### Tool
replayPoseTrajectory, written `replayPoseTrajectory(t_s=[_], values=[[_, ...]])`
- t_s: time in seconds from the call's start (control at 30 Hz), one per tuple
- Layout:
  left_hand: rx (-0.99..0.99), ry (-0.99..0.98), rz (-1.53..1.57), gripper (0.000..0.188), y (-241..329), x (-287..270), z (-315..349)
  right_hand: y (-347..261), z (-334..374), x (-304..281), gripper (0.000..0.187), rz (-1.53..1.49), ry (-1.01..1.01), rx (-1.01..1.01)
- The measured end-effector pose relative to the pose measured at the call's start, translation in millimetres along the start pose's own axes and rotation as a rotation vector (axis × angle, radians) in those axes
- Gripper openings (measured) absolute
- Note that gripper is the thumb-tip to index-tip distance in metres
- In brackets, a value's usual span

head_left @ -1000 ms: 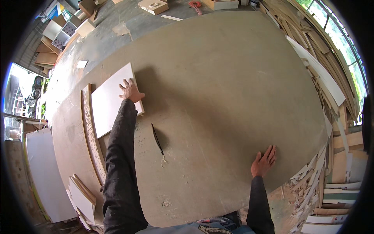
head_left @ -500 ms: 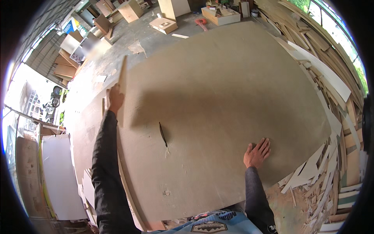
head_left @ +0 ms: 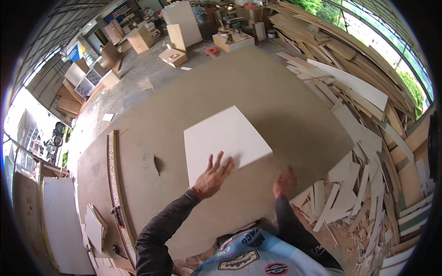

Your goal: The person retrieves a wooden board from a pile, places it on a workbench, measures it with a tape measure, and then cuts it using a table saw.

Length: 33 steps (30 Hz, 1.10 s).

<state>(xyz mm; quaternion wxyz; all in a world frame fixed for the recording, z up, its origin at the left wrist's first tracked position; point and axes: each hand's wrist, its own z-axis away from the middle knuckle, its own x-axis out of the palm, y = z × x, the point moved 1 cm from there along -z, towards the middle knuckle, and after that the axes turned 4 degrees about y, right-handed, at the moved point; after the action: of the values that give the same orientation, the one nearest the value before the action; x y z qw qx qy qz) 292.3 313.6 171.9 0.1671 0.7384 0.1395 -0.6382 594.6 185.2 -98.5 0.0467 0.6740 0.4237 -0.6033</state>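
A white rectangular panel [head_left: 225, 133] lies at an angle over the large brown worktable top [head_left: 248, 83]. My left hand [head_left: 212, 177] rests on the panel's near part with fingers spread. Just right of the panel's near corner, my right hand [head_left: 284, 181] hovers or rests over the tabletop, apart from the panel. Motion smears its fingers. A dark slot [head_left: 158, 165] shows in the tabletop left of the panel.
A long narrow fence strip [head_left: 114, 175] with a clamp [head_left: 117, 214] runs along the left of the table. White and brown board offcuts [head_left: 354, 188] pile up on the right. Cabinets and boxes [head_left: 174, 57] stand beyond on the floor, and a person is far back.
My left hand has come from the fence strip at the left to the white panel, now flat near the middle. My right hand has shifted slightly left and blurs. The view has turned.
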Motion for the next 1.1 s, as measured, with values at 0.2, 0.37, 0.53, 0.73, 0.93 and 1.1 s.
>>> replayPoseTrajectory(t_s=[0.2, 0.37, 0.53, 0.73, 0.93, 1.1], values=[[-0.002, -0.039, 0.232, 0.074, 129.5, 98.7, -2.3, 175.1, -109.1, -85.7, 0.073, -0.245, 0.073, 0.549], [-0.121, -0.095, 0.320, 0.072, 198.8, 156.1, 4.6, 223.2, -181.0, -76.6, 0.073, -1.036, -0.081, 0.695], [-0.540, -0.044, 0.446, 0.072, 220.6, 161.8, 10.9, 240.1, -229.4, -33.2, 0.076, -1.023, -0.029, 0.841], [-1.108, 0.284, 0.469, 0.065, 221.2, 171.9, 73.8, 204.0, -215.5, -27.9, 0.067, -0.578, 0.138, 0.880], [-1.149, 0.338, 0.696, 0.064, 238.8, 159.7, 67.0, 198.4, -211.0, -61.5, 0.062, -0.459, 0.144, 0.762], [-1.299, 0.519, 1.158, 0.063, 253.0, 155.1, 83.6, 186.1, -187.2, -70.0, 0.049, -0.169, 0.199, 0.598]])
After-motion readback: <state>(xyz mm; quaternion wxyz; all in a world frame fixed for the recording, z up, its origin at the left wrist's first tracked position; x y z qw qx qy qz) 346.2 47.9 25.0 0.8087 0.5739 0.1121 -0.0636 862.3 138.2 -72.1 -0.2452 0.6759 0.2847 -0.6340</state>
